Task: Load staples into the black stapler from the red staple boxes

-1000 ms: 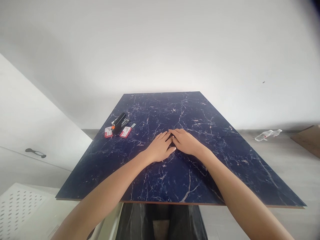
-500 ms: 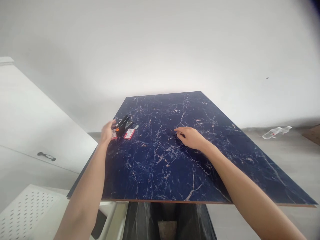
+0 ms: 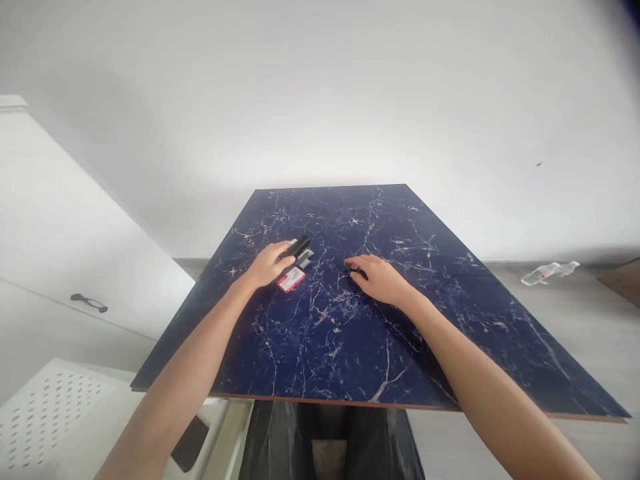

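Left of the middle of the dark blue marbled tabletop [image 3: 330, 327], my left hand [image 3: 269, 265] is closed around a black stapler [image 3: 301, 245], whose far end sticks out past the fingers. Just beneath it shows a grey metallic piece [image 3: 304, 259], its kind unclear. A small red and white box [image 3: 291, 279] lies at the near side of that hand. My right hand [image 3: 379, 277] rests on the table, right of these things, with fingers curled and their tips together. Something small and dark may be at its fingertips; I cannot make it out.
A white cabinet [image 3: 55, 220] with a dark handle stands at the left. Below it are a white perforated surface [image 3: 45, 413] and a dark flat object [image 3: 190, 443]. A clear plastic bottle [image 3: 550, 272] lies on the floor at right, near a brown box [image 3: 623, 283].
My left hand has moved right from the table's left edge, bringing the stapler and the red and white box closer to the middle. My right hand has barely moved.
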Demonstrator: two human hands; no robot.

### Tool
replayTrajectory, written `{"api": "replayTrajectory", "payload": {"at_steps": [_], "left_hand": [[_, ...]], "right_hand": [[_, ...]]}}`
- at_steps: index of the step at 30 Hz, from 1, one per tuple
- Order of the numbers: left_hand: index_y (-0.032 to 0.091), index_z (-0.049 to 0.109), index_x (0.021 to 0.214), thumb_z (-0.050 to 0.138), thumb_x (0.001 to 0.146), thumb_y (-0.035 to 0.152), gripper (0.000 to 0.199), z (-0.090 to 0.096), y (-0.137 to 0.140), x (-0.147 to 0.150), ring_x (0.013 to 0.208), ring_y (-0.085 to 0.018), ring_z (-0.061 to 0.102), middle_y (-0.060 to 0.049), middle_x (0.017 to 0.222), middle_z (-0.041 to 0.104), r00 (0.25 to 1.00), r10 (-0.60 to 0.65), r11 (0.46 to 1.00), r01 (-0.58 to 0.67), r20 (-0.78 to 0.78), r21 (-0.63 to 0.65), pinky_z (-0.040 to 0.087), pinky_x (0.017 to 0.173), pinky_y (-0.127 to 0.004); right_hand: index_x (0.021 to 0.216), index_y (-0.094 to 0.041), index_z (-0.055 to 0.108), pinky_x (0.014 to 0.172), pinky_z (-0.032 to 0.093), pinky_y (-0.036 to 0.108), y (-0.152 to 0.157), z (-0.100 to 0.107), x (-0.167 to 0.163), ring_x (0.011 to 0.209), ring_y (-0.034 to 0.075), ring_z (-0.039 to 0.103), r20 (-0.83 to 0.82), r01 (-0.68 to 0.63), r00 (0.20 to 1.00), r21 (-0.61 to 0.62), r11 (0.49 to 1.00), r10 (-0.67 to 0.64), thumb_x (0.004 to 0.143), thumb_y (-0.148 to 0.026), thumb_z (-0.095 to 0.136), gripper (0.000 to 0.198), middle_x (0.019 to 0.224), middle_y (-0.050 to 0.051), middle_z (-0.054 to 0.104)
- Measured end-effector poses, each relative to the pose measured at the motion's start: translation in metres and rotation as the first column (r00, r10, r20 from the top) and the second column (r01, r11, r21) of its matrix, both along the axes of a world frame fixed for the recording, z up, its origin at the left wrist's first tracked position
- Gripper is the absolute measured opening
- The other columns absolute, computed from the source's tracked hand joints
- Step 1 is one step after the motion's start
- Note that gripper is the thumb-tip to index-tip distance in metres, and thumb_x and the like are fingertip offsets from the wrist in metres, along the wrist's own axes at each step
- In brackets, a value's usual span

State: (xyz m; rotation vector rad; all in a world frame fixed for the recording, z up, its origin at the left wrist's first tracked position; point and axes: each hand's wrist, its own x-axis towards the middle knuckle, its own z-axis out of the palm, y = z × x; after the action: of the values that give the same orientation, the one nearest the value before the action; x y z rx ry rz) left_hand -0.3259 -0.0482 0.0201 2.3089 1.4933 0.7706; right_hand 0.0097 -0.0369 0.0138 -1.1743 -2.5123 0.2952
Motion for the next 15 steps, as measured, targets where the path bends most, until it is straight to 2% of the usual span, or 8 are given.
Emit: {"api": "replayTrajectory", "payload": {"at_steps": [3, 5, 7, 10, 13, 15], "left_hand": [[0.025, 0.050, 0.146, 0.039, 0.101, 0.051, 0.053, 0.003, -0.011, 0.031, 0.125, -0.031, 0.057, -0.011, 0.147, 0.055, 0.983, -0.168, 0.985, 0.166, -0.078, -0.037, 0.044, 0.105, -0.046], [0.028, 0.039, 0.154, 0.035, 0.103, 0.050, 0.057, 0.004, -0.016, 0.043, 0.137, -0.031, 0.047, -0.009, 0.156, 0.044, 0.960, -0.230, 0.973, 0.229, -0.163, -0.025, 0.036, 0.114, -0.049], [0.029, 0.028, 0.159, 0.031, 0.104, 0.051, 0.060, 0.005, -0.018, 0.047, 0.149, -0.032, 0.031, -0.007, 0.163, 0.034, 0.947, -0.203, 0.976, 0.216, -0.250, 0.023, 0.023, 0.121, -0.052], [0.027, 0.018, 0.162, 0.030, 0.102, 0.059, 0.069, 0.002, -0.016, 0.043, 0.155, -0.034, 0.010, -0.008, 0.168, 0.019, 0.944, -0.077, 0.990, 0.110, -0.320, 0.089, 0.009, 0.124, -0.056], [0.025, 0.013, 0.163, 0.031, 0.100, 0.064, 0.076, -0.002, -0.012, 0.036, 0.155, -0.034, 0.005, -0.009, 0.169, 0.011, 0.940, -0.062, 0.993, 0.093, -0.335, 0.078, 0.009, 0.124, -0.056], [0.025, 0.011, 0.163, 0.031, 0.100, 0.064, 0.077, -0.003, -0.012, 0.035, 0.155, -0.034, 0.007, -0.010, 0.169, 0.011, 0.944, -0.070, 0.993, 0.098, -0.323, 0.070, 0.011, 0.124, -0.055]], "right_hand": [[0.142, -0.021, 0.052, 0.097, 0.050, 0.041, -0.003, 0.000, -0.005, 0.112, 0.027, 0.063, -0.096, 0.029, 0.995, -0.020, 0.999, -0.031, 0.097, -0.029, 0.052, 0.046, 0.128, 0.012, 0.065], [0.141, -0.021, 0.052, 0.096, 0.050, 0.040, -0.006, 0.000, -0.009, 0.111, 0.026, 0.064, -0.156, -0.001, 0.988, -0.048, 0.999, -0.007, 0.095, -0.027, 0.054, 0.047, 0.130, 0.012, 0.064], [0.136, -0.022, 0.055, 0.094, 0.051, 0.039, -0.008, -0.001, -0.013, 0.108, 0.025, 0.065, -0.191, -0.043, 0.981, -0.078, 0.996, 0.028, 0.093, -0.025, 0.057, 0.043, 0.128, 0.010, 0.066], [0.128, -0.021, 0.060, 0.092, 0.051, 0.039, -0.009, -0.003, -0.020, 0.104, 0.025, 0.065, -0.203, -0.041, 0.979, -0.084, 0.996, 0.023, 0.091, -0.024, 0.059, 0.037, 0.122, 0.010, 0.068], [0.116, -0.018, 0.063, 0.088, 0.050, 0.037, -0.008, -0.004, -0.025, 0.099, 0.024, 0.065, -0.194, -0.011, 0.981, -0.067, 0.998, -0.002, 0.092, -0.026, 0.059, 0.026, 0.110, 0.009, 0.070], [0.103, -0.019, 0.066, 0.081, 0.050, 0.035, -0.005, -0.002, -0.025, 0.090, 0.022, 0.065, -0.168, -0.010, 0.986, -0.083, 0.996, -0.004, 0.094, -0.030, 0.057, 0.017, 0.100, 0.008, 0.070]]}}
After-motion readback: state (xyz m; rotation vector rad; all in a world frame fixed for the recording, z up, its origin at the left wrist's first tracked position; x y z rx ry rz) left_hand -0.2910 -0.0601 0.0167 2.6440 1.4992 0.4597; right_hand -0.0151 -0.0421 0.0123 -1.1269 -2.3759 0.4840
